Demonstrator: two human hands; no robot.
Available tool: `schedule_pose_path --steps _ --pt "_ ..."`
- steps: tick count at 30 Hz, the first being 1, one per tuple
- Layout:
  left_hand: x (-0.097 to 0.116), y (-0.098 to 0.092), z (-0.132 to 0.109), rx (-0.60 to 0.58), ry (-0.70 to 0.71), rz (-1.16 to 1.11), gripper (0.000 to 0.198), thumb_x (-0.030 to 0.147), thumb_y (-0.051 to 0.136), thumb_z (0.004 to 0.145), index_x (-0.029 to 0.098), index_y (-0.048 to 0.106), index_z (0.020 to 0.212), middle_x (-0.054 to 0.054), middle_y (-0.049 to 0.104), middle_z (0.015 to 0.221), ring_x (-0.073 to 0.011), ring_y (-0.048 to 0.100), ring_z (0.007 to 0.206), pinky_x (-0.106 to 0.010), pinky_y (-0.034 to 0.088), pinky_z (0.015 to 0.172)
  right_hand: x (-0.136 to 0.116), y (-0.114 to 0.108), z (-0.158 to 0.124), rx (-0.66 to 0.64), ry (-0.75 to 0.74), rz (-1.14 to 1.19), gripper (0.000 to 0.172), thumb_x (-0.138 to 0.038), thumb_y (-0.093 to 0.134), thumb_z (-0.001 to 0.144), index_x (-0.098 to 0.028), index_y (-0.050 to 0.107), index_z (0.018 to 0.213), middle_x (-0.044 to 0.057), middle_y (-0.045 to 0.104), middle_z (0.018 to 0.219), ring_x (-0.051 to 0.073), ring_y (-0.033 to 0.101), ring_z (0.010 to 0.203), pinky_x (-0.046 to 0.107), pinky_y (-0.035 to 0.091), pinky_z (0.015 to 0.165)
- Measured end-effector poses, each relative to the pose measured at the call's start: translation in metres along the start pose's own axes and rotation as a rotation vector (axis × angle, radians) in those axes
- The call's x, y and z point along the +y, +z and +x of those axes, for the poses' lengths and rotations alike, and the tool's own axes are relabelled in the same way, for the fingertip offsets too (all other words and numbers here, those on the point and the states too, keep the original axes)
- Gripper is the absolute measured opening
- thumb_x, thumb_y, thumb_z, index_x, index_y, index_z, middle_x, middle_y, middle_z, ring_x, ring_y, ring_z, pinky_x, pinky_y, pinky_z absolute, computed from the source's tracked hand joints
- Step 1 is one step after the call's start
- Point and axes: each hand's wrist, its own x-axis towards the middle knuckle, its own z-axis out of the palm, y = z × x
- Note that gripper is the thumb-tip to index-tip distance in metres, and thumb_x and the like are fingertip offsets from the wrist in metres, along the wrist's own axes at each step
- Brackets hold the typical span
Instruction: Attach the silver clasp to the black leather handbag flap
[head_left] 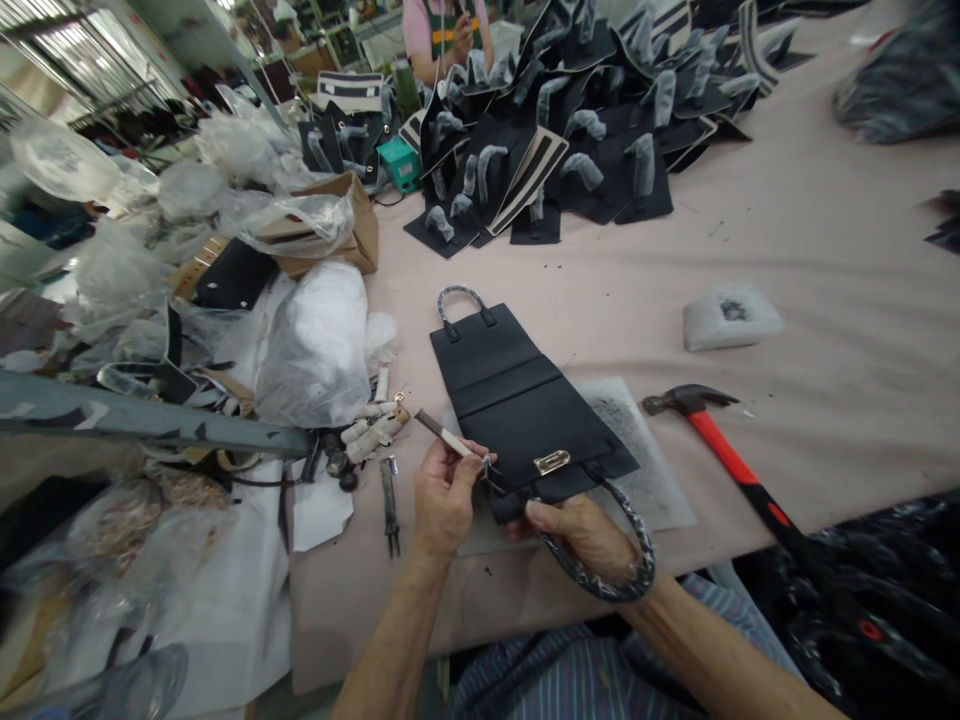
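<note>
A black handbag panel (510, 390) lies across the table's front part, with a gold clasp plate (552, 462) near its close end. One plastic-wrapped handle (459, 292) stands at its far end, another plastic-wrapped handle (637, 545) at the near end. My right hand (589, 535) reaches through the near handle and pinches the panel's lower edge. In my left hand (448, 495) is a slim metal tool with a white-wrapped grip (452, 438). Its lower end is at the panel's near left corner; whether it touches is unclear.
A claw hammer (724, 450) lies right of a whitish board (660, 490) under the panel. Beyond it sits a pale block (731, 318). A pronged punch (389, 508) lies at left, near plastic bags (319, 340). Many bag panels (555, 150) are heaped behind; a person (446, 40) is beyond.
</note>
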Motion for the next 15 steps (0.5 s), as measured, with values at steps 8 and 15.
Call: schedule_pose_path --steps 8,15 --pt "0.003 0.003 -0.010 -0.030 0.099 0.235 0.024 0.038 0.066 0.092 0.015 0.065 0.097 -0.006 0.072 0.090 -0.0183 0.073 0.085 -0.025 0.056 0.078 0.002 -0.006 -0.003 -0.003 0.025 -0.028 0.046 -0.044 0.091 0.059 -0.015 0.074 0.090 0.005 0.072 0.077 0.017 0.065 0.064 0.032 0.058 0.064" --pt "-0.003 0.005 -0.021 -0.058 0.254 0.313 0.017 0.033 0.060 0.096 0.017 0.061 0.102 -0.005 0.071 0.094 -0.0182 0.074 0.087 -0.026 0.058 0.076 0.008 -0.007 -0.004 0.037 0.052 -0.028 0.056 -0.046 0.094 0.054 -0.015 0.072 0.095 0.004 0.071 0.080 0.016 0.066 0.063 0.032 0.059 0.063"
